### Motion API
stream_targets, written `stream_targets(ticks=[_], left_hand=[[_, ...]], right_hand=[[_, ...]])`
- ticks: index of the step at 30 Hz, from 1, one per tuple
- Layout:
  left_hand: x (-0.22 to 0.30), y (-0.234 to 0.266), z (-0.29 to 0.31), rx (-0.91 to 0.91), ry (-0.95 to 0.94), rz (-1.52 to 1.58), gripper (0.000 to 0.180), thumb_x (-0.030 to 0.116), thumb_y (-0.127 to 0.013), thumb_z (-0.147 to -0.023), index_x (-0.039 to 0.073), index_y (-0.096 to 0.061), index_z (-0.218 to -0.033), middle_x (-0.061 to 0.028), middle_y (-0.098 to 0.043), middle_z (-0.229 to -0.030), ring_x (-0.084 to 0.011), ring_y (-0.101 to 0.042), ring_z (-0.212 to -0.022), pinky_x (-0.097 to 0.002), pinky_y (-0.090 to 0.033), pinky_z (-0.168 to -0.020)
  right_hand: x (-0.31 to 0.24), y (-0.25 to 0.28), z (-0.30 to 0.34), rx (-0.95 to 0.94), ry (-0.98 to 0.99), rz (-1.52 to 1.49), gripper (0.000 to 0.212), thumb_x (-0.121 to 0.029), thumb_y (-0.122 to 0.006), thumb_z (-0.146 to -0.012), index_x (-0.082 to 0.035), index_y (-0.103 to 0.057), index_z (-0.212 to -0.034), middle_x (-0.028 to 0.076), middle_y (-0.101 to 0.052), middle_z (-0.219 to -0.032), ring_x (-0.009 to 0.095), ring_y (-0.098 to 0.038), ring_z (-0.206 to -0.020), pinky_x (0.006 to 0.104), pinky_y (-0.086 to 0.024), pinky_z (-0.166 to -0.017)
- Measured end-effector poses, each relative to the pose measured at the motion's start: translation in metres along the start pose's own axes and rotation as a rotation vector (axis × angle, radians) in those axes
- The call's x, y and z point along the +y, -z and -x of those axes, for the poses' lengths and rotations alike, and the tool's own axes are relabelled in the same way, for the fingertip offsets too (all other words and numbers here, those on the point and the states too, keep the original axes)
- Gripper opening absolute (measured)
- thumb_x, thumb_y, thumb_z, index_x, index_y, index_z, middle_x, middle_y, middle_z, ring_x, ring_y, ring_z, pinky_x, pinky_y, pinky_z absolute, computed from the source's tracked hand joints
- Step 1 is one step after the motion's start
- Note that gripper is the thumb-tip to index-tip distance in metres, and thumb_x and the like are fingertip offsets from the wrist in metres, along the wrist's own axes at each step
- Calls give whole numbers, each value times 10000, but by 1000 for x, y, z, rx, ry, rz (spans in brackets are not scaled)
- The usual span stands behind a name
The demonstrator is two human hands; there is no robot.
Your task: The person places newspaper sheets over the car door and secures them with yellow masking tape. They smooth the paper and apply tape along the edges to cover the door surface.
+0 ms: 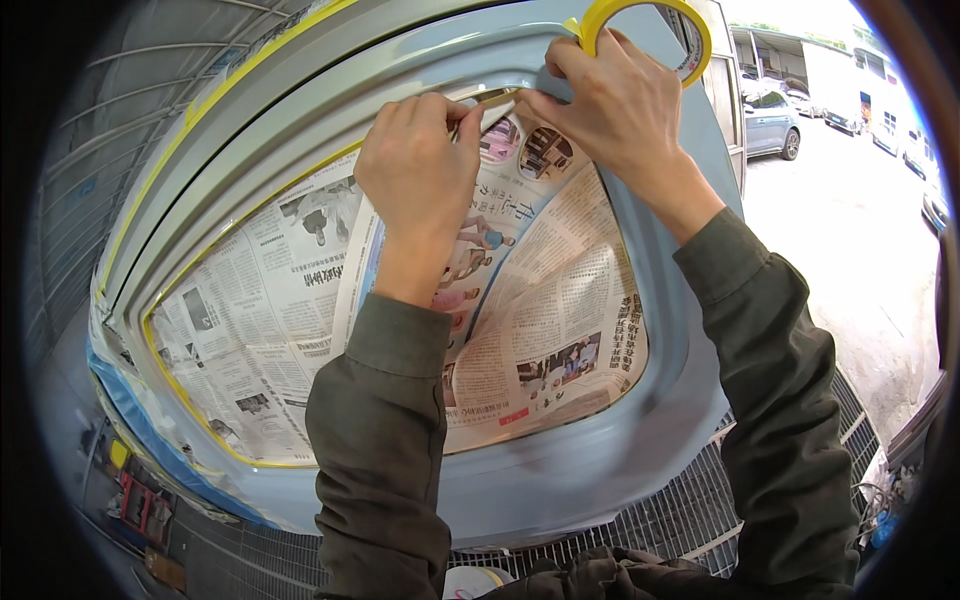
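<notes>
Newspaper sheets [560, 270] cover the window opening of a light blue-grey painted vehicle panel [690, 380]. Yellow masking tape [160, 350] runs along the left and lower edges of the paper. My left hand [420, 160] is closed in a pinch at the paper's top edge, its fingertips partly hidden. From my right hand [625, 120] hangs a roll of yellow masking tape [703, 45], with the fingers curled at its rim. The right thumb reaches down to the paper's top edge, close to the left fingertips. A short dark gap shows between the hands.
Metal floor grating [680, 500] lies below the panel. Beneath my arms stands a white round container [475, 580]. A red rack [145, 510] is at the lower left. Outside the doorway on the right, a blue-grey car [770, 125] is parked on pale ground.
</notes>
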State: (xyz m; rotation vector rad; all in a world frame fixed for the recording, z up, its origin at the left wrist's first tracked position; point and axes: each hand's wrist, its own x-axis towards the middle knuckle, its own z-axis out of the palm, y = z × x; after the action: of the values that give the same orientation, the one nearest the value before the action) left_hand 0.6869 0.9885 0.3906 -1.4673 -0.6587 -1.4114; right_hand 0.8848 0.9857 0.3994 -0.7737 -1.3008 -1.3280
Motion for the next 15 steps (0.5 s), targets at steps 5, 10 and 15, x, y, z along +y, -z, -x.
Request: stream_targets(ticks=[5,10,15], left_hand=[[1,0,-1,-1,13,-11,227,211,-877,-724,128,-666,-713,-13,-673,-729,-235,-639,-723,-379,-501,-617],[-1,4,1,1,17,9,159,213,-867,-785,97,-765,-820,-31,-692,-744,-196,-654,-649,-333,-512,-608],[-2,14,8,-45,274,186,146,147,-863,-760,89,-736,-805,-41,-688,-749,-224,-648,-651,-347,-504,-609]], right_hand=[[1,-4,-2,40,30,7,361,-485,-853,-745,-171,-701,-839,37,-607,-748,205,-666,-707,343,-483,-548],[1,-6,-4,45,24,-4,402,-521,-858,-722,-166,-704,-828,37,-608,-745,204,-664,-690,335,-483,-547],[1,-7,-6,54,36,-19,430,-545,-861,-711,-161,-709,-832,34,-610,-750,200,-664,-691,330,-482,-548]])
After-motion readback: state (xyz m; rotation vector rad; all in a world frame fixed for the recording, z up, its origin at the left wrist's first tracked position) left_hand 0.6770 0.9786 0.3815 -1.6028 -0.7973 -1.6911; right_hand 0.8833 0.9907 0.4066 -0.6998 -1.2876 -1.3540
